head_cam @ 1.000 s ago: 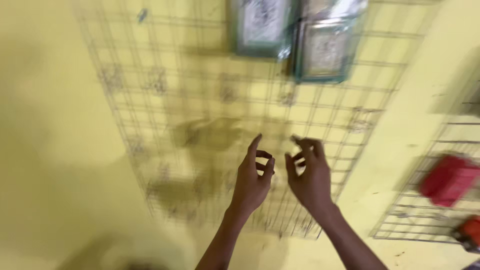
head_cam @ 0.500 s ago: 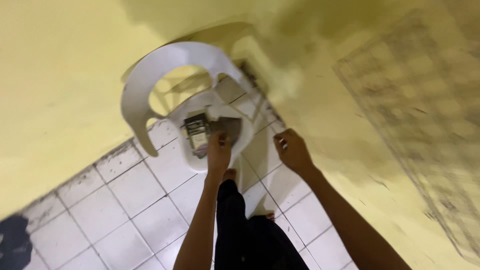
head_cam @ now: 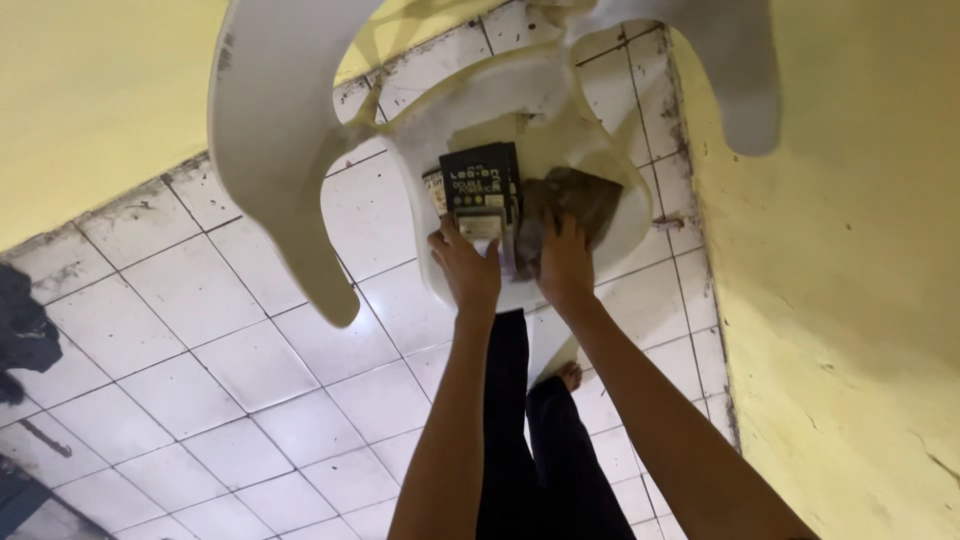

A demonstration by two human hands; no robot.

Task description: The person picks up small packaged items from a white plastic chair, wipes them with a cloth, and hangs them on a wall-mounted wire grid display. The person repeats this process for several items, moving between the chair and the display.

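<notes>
A white plastic chair (head_cam: 290, 130) stands on the tiled floor below me, beside a yellow wall. On its seat lies a black flat packet (head_cam: 482, 182) with a pale card under it, and a brownish packet (head_cam: 570, 205) next to it. My left hand (head_cam: 466, 265) rests on the near end of the black packet, thumb and fingers around its edge. My right hand (head_cam: 565, 262) presses on the brownish packet, fingers spread over it. Whether either packet is lifted off the seat I cannot tell.
My legs in dark trousers (head_cam: 535, 440) and a bare foot (head_cam: 570, 375) stand just before the chair. White floor tiles (head_cam: 220, 370) spread to the left. A dark bundle (head_cam: 20, 325) lies at the left edge. The yellow wall (head_cam: 860, 300) runs along the right.
The view swung down from a wire grid on the wall to the chair. Both hands, empty in the air before, have come down onto the packets on the seat.
</notes>
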